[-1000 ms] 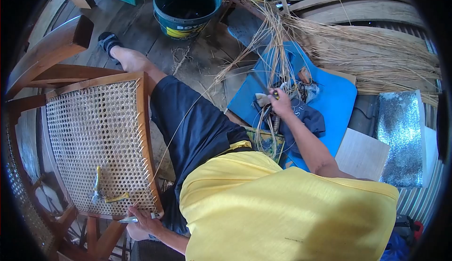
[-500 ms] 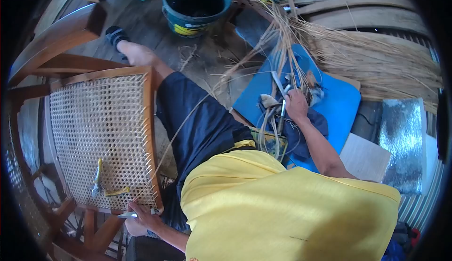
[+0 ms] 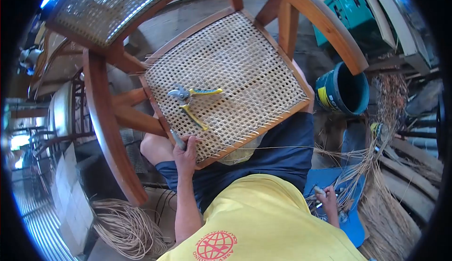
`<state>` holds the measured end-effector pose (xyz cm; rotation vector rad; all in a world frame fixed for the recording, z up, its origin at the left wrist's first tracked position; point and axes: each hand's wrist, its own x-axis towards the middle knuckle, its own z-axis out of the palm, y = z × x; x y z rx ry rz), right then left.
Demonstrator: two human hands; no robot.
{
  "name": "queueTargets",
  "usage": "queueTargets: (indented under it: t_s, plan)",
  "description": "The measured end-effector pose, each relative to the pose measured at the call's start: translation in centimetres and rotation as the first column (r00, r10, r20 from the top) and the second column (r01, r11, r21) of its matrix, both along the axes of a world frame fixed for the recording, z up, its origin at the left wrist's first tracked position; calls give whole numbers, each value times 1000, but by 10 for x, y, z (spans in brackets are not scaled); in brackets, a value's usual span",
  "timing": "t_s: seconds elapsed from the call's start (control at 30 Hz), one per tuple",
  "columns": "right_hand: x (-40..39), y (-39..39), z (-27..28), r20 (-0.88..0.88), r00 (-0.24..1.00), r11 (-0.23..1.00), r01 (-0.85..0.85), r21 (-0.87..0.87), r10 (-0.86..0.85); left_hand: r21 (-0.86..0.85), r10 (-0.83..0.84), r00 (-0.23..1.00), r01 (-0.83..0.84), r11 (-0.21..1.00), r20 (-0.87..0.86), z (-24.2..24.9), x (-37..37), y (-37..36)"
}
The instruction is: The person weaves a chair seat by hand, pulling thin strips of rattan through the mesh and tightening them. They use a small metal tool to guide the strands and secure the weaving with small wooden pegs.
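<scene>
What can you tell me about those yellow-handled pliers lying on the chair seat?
The pliers lie flat on the woven cane seat, near its left front corner. They have grey metal jaws and two yellow handles spread apart, so they look open. One handle points right, the other toward the person. Nothing holds them; the left hand grips a thin metal tool at the seat's edge just below them, apart from the pliers.

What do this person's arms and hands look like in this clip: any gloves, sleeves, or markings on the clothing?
Both hands are bare: no gloves on the left hand or the right hand. Both forearms are uncovered and no long sleeves show. The person wears a yellow T-shirt with a red globe logo and lettering, and dark navy shorts. No watch or rings can be made out.
</scene>
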<state>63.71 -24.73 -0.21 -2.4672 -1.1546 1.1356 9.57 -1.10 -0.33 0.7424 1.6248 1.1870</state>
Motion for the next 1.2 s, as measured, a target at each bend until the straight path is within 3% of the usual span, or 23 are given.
queueTargets:
  t_s: [0.03,0.07,0.13,0.23,0.33,0.37,0.43,0.5,0.53,0.57,0.6,0.67,0.7,0.73,0.8,0.83,0.87,0.93,1.03,1.1,1.13,1.2]
  plan:
    - [-1,11,10,-285,947,989,149,-10,-145,12,-4,999,5,1000,-54,0,1,2]
    - [0,21,23,-541,795,956,286,-66,-275,18,8,999,-7,1000,-50,2,1,3]
    - [-28,85,72,-469,871,980,190,52,-144,-70,7,999,-4,998,44,13,4,4]
    - [-61,180,95,-258,945,934,-105,343,201,10,-38,998,38,999,-46,5,6,6]
    - [-130,282,82,-330,885,823,-96,561,328,72,-77,987,88,994,-145,5,9,4]
    - [-146,313,65,-220,873,732,-201,651,436,56,-87,987,95,994,-134,8,11,0]
    - [-175,374,61,199,767,591,-607,531,610,-3,-115,980,116,993,-164,23,14,-5]
    - [-196,414,41,10,775,614,-508,604,631,-51,-126,976,118,992,-176,40,11,-15]
    - [-204,426,35,13,780,619,-506,601,626,-93,-129,974,113,989,-187,43,10,-21]
    - [-213,436,30,373,738,445,-650,616,562,-94,-135,974,120,988,-181,39,9,-28]
    - [-226,442,27,679,614,280,-789,547,402,-56,-66,982,57,997,-176,33,7,-35]
    - [-266,441,24,554,730,83,-631,771,401,-18,-30,987,28,999,-161,27,3,-48]
    - [-289,429,24,397,724,285,-622,730,564,-46,-60,965,49,998,-255,26,0,-53]
    - [-320,414,16,267,731,277,-531,801,628,-67,-109,936,92,993,-336,23,-1,-53]
    - [-351,384,7,295,627,236,-623,746,721,-72,-128,949,111,991,-287,12,1,-56]
    - [-362,375,-3,403,620,266,-711,650,673,-55,-113,962,103,993,-248,9,4,-57]
    - [-377,372,-18,505,681,199,-679,707,531,-44,-97,973,89,995,-210,7,5,-59]
    - [-379,374,-14,590,538,239,-827,509,603,-53,-201,958,195,979,-206,13,10,-53]
    - [-381,378,-14,618,530,301,-845,442,581,-117,-282,927,261,958,-246,3,0,-55]
    - [-375,375,-11,798,419,163,-907,387,433,-175,-331,895,290,941,-298,7,6,-52]
    - [-371,372,-12,794,425,191,-905,379,435,-188,-358,889,314,931,-287,5,7,-52]
    - [-363,367,-14,371,794,333,-558,760,482,-253,-318,908,251,934,-273,-2,-1,-48]
